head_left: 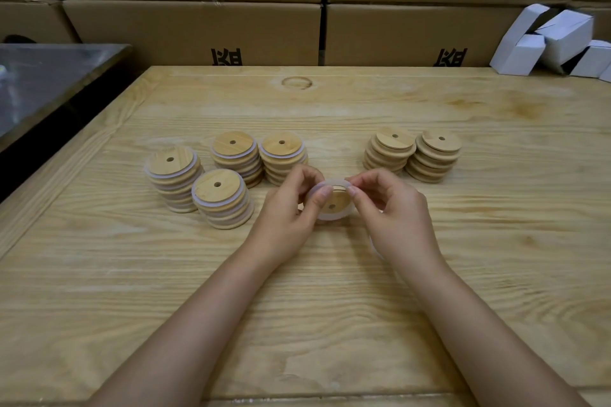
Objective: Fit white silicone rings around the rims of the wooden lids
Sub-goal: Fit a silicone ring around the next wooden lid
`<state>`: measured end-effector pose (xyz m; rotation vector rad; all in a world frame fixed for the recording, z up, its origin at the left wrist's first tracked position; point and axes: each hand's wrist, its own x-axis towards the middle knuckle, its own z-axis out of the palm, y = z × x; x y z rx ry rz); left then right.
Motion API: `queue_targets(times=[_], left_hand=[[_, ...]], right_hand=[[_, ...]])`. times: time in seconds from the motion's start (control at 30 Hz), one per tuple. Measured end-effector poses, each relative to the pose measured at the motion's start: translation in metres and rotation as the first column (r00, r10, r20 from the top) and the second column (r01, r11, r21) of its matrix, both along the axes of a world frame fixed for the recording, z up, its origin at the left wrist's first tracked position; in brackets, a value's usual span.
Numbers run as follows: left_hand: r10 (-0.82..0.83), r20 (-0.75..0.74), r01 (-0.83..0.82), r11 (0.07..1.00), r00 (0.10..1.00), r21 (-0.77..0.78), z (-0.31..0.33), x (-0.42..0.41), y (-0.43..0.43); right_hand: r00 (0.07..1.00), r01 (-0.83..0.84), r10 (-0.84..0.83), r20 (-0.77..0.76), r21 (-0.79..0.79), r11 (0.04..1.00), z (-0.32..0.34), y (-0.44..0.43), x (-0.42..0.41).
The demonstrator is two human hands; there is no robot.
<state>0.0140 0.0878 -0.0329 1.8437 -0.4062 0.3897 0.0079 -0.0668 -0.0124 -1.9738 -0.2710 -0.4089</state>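
Between my two hands I hold a round wooden lid (334,203) with a small centre hole, tilted toward me just above the table. A white silicone ring (330,217) runs round its rim. My left hand (291,208) grips the lid's left side, thumb over the ring's top edge. My right hand (390,208) pinches the ring at the upper right. Several stacks of ringed lids (222,198) stand to the left. Two stacks of bare lids (433,155) stand to the right.
The work surface is a pale wooden table (330,307). Cardboard cartons (198,26) line its far edge, with small white boxes (555,43) piled at the back right. A dark metal-topped surface (43,82) sits at the left.
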Motion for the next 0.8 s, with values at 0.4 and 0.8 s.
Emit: queue_targets(times=[0.4,0.8], left_hand=[[0.055,-0.147,-0.076,0.987,0.988,-0.142,0.0010,-0.0018,0.0035],[0.030,-0.315,-0.121,0.954,0.949,-0.273,0.0041,0.0027,0.0030]], right_hand=[[0.995,0.044,-0.042,-0.086,0.021,0.999,-0.0015,-0.0027,0.0040],[0.978,0.013,0.004,-0.209,0.081,0.997,-0.0015,-0.0082,0.0098]])
